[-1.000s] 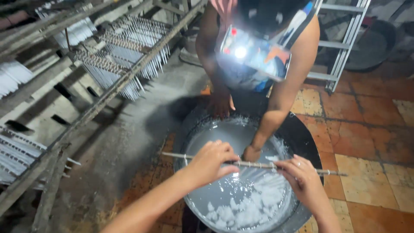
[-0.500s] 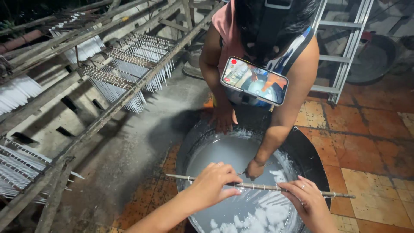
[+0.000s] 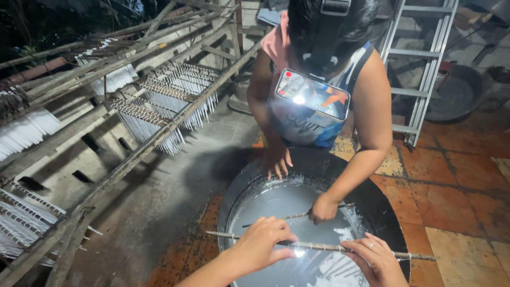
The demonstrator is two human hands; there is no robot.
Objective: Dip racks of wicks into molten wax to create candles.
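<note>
My left hand [image 3: 263, 245] and my right hand [image 3: 378, 260] both grip a thin stick [image 3: 324, 246] held level over a big round metal pan [image 3: 380, 204]. The pan holds milky white liquid [image 3: 276, 204] with white flakes near my right hand. White strands hang from the stick into the liquid. Across the pan a person [image 3: 319, 95] in a sleeveless top bends over, one hand [image 3: 277, 161] on the pan's far rim, the other hand [image 3: 322, 208] holding a second thin stick [image 3: 289, 217] over the liquid. A phone [image 3: 312, 94] hangs on that person's chest.
A sloping wooden rack [image 3: 133, 101] at the left carries rows of sticks with white tapers [image 3: 180, 85] hanging down. A metal ladder [image 3: 419, 69] leans at the back right beside a dark basin [image 3: 451, 95]. The floor at right is orange tile [image 3: 457, 212].
The view has tilted up, so the pan and my hands sit lower in frame. The other person's far hand has lifted a second stick out of the liquid. My grip is unchanged.
</note>
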